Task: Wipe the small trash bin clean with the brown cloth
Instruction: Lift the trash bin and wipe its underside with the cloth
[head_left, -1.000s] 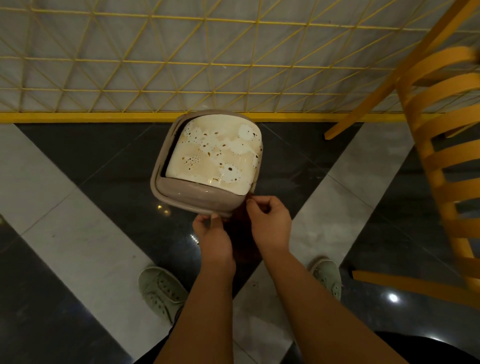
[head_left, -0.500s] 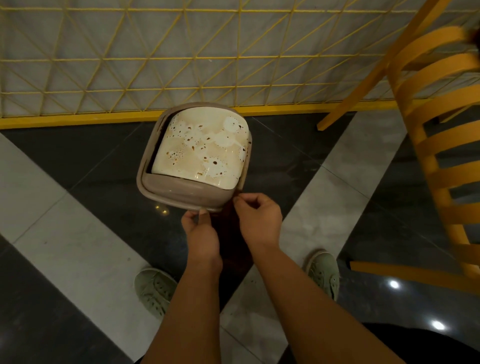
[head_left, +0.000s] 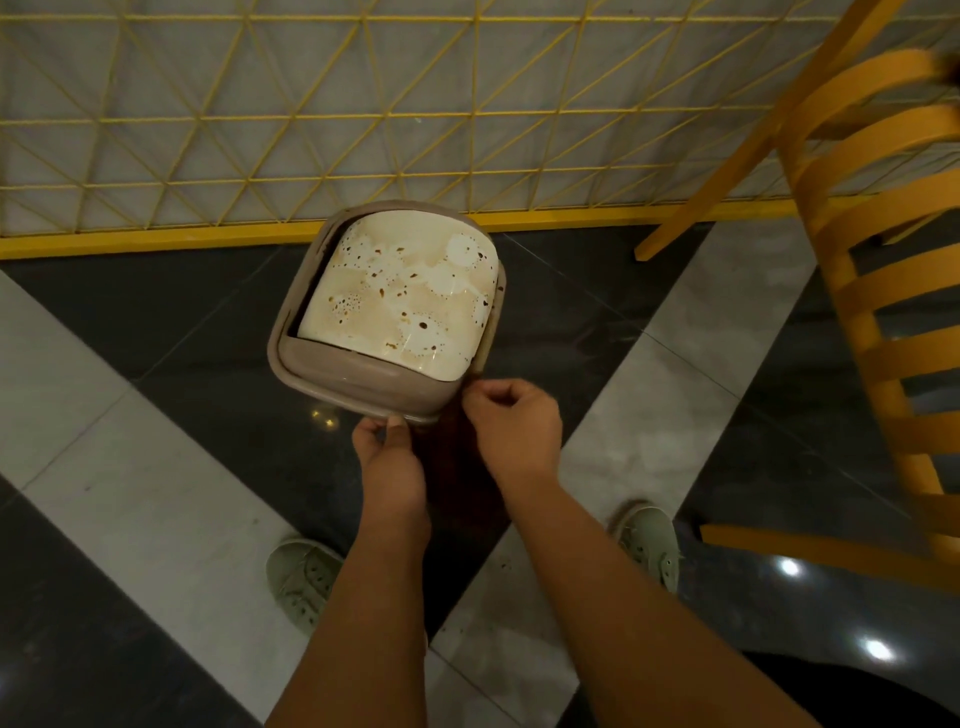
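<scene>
left hand: grip clamped on trash bin near rim | right hand: grip pinching brown cloth, just beside bin

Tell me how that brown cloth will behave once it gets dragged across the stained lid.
The brown cloth hangs limp below the right hand, so it is probably floppy and will bunch unless wadded. It looks thin and light, and should follow the curved lid of the small trash bin easily. The left hand grips the rim, which should steady it.
</scene>
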